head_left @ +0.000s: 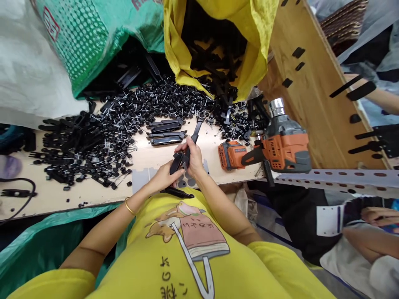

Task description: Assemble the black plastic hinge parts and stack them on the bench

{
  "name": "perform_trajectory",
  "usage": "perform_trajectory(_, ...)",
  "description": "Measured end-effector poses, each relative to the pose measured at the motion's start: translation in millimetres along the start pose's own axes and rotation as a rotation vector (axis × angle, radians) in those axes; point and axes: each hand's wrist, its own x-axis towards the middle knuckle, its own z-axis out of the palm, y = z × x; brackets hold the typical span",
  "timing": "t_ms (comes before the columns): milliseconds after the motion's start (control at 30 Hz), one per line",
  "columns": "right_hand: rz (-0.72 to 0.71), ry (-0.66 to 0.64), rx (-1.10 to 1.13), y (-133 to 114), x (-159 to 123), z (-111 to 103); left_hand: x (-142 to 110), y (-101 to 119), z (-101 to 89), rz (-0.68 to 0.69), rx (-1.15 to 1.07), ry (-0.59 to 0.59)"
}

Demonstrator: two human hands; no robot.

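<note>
My left hand (pixel 162 176) is closed around a short, dark black plastic part (pixel 176 164) close to my shirt. My right hand (pixel 195 158) grips a long black plastic bar (pixel 197 132), whose far end points away over the table. The two pieces meet between my fingers; whether they are joined I cannot tell. Another black plastic piece (pixel 177 192) lies at the table edge below my hands. Just beyond my hands, a few long black assemblies (pixel 167 138) lie stacked side by side. Flat grey pieces (pixel 141 178) show beneath my left wrist.
Small black parts with metal pins (pixel 149 101) are heaped across the table (pixel 146 155). An orange cordless power tool (pixel 285 145) lies on the right. A yellow sack (pixel 177 54) and a green sack (pixel 84 45) stand behind. A co-worker's arm (pixel 385 97) shows at far right.
</note>
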Motion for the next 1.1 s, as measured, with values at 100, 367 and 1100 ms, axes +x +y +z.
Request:
perform_trajectory(100, 0.034, -0.118, -0.098, -5, 6, 0, -1, -2, 9.9, 0.032, -0.021, 0.051)
perform_trajectory(367, 0.001, 0.095, -0.147, 0, 3, -4, 1, -5, 1.5, 0.022, -0.344, -0.098)
perform_trajectory(1100, -0.203, 0.023, -0.235, -3, -16, 6, 2, -6, 13.7, -0.024, -0.621, 0.033)
